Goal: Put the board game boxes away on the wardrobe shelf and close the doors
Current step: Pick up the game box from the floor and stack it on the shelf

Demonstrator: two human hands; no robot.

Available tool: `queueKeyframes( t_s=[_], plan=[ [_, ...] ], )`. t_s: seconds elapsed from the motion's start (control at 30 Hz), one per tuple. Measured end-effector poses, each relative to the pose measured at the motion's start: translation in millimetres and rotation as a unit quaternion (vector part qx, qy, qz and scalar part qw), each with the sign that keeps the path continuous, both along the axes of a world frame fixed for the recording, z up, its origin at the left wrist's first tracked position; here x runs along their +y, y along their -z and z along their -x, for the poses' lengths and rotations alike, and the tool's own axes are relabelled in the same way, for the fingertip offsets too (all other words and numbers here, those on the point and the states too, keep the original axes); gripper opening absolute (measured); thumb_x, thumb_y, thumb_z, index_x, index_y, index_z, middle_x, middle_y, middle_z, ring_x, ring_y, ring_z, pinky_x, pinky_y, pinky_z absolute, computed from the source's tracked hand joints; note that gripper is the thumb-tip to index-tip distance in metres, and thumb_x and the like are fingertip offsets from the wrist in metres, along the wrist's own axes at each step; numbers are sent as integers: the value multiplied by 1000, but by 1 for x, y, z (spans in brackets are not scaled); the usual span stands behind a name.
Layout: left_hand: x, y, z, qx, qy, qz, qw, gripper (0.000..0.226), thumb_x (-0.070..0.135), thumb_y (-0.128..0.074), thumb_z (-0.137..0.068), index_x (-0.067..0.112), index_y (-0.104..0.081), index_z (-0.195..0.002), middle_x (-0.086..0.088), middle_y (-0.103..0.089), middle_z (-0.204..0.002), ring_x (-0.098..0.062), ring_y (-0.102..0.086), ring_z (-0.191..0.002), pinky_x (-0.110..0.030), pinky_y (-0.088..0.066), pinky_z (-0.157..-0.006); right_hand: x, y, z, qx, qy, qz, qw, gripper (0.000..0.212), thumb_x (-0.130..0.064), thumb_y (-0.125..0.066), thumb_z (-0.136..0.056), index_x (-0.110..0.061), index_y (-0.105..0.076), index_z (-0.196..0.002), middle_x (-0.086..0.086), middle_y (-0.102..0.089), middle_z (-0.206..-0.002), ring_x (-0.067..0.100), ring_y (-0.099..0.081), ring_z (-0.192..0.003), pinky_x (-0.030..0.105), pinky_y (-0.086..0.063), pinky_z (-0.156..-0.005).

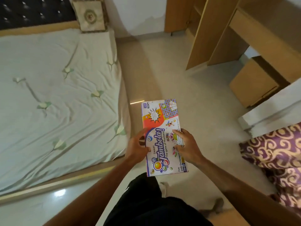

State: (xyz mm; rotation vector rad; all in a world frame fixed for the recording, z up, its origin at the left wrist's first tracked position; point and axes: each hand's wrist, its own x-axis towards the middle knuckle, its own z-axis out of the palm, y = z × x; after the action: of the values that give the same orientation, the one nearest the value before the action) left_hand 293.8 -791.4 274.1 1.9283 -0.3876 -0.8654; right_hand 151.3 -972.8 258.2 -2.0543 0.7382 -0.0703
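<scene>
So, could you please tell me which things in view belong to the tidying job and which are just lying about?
Part of the job:
Tambola game box, held by left hand and right hand
open wardrobe

Just lying about:
bed
cushion
cardboard box
purple patterned fabric

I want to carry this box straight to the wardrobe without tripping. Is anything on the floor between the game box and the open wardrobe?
Nothing visible blocks the way. Both hands, left and right, hold the game box over bare floor, which runs clear to the wardrobe with its doors open. The bed lies off to the left.
</scene>
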Motion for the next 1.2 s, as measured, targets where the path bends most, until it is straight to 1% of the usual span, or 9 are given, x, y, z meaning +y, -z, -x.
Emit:
queueKeyframes(
  t_s=[0.07,0.2,0.4,0.53,0.67,0.83,0.93,1.1,1.2],
  plan=[
    [-46,2,-40,5,-4,-2,1000,82,-9,-69,-66,39,-53,-132,2,-71,-101,-17,-70,-89,-42,-63,-68,-48,0,-39,-2,2,3,1000,66,4,-61,-76,-22,-51,-135,-3,-49,-132,15,-52,-122,39,-54,-94],
    [-127,6,-123,-19,7,-3,1000,80,-5,-71,-66,38,-53,-131,3,-70,-101,-17,-70,-88,-41,-63,-70,-129,8,-119,-4,-1,14,1000,66,0,-61,-75,-25,-50,-135,-6,-48,-133,16,-50,-125,40,-53,-96],
    [-253,1,-257,-22,41,0,999,74,-7,-75,-71,25,-51,-133,2,-67,-100,-16,-68,-89,-19,-57,-57,-247,4,-246,11,18,25,999,61,1,-64,-80,-17,-50,-137,0,-52,-126,10,-53,-114,7,-45,-85],
    [-334,-11,-343,-30,48,-1,998,78,-7,-75,-70,24,-49,-137,1,-66,-99,-20,-69,-90,-30,-61,-65,-326,-7,-327,0,35,10,999,62,-2,-59,-78,-20,-50,-137,-2,-51,-127,14,-53,-119,30,-53,-95],
    [-416,-14,-432,-39,52,0,998,76,-4,-78,-70,23,-50,-136,2,-65,-98,-20,-68,-90,-38,-62,-73,-407,-13,-415,-15,33,20,999,60,2,-59,-79,-16,-52,-135,-1,-52,-125,15,-55,-116,35,-55,-93],
    [-519,-2,-547,-48,47,-6,998,75,0,-79,-73,25,-49,-136,-1,-66,-107,-15,-68,-88,-21,-59,-60,-512,4,-531,-25,26,14,999,58,0,-62,-82,-17,-51,-136,-1,-51,-126,15,-55,-117,35,-57,-89],
    [-580,-6,-614,-47,32,-22,998,76,-1,-78,-72,26,-48,-137,-1,-65,-107,-15,-68,-88,-25,-60,-63,-574,1,-603,-17,15,17,1000,57,-2,-64,-84,-18,-50,-136,2,-50,-129,13,-55,-116,31,-59,-85],
    [-675,-15,-723,-44,16,-9,999,81,-9,-76,-69,21,-48,-138,-11,-65,-110,-20,-68,-88,-36,-62,-67,-683,0,-713,-11,-12,37,999,60,-9,-64,-79,-25,-50,-135,-2,-47,-135,19,-48,-124,43,-51,-99],
    [-731,-20,-780,-42,11,-7,999,77,-3,-77,-73,22,-47,-138,-7,-64,-111,-21,-67,-93,-40,-62,-73,-738,-6,-773,-1,-6,39,999,60,-9,-65,-80,-26,-49,-135,-3,-47,-135,19,-47,-125,43,-52,-98]
  ],
)
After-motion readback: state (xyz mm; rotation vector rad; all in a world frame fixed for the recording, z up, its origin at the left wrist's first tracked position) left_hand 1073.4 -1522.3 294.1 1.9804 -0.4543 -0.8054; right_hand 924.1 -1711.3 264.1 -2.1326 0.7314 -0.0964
